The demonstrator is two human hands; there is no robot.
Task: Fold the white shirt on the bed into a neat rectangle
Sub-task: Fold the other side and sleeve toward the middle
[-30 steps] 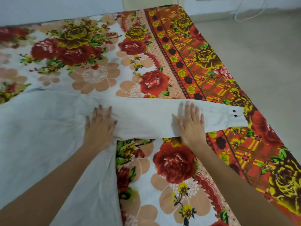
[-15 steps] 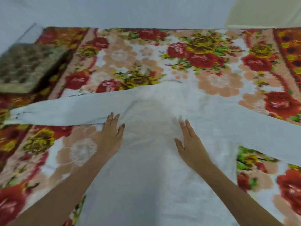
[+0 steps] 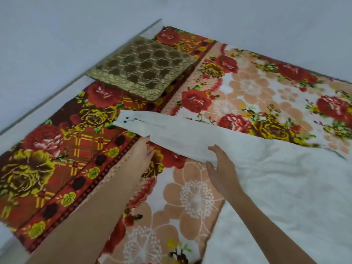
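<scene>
The white shirt point(image 3: 282, 187) lies flat on the flowered bed cover, its body filling the right side of the view. Its left sleeve point(image 3: 171, 134) stretches out to the left, ending in a cuff with dark buttons point(image 3: 126, 119). My left hand point(image 3: 142, 155) is at the sleeve's near edge, fingertips touching or slipping under the cloth; whether it grips is unclear. My right hand point(image 3: 222, 168) hovers with fingers apart at the sleeve's near edge, close to where the sleeve meets the body.
A brown and gold patterned cushion point(image 3: 141, 67) lies at the bed's far left corner. The flowered bed cover point(image 3: 57, 168) ends at a pale bed edge point(image 3: 38, 115) on the left, against a light wall.
My view has swung left from the shirt's body to its left sleeve. Both hands left the middle of the shirt and moved to the sleeve's near edge.
</scene>
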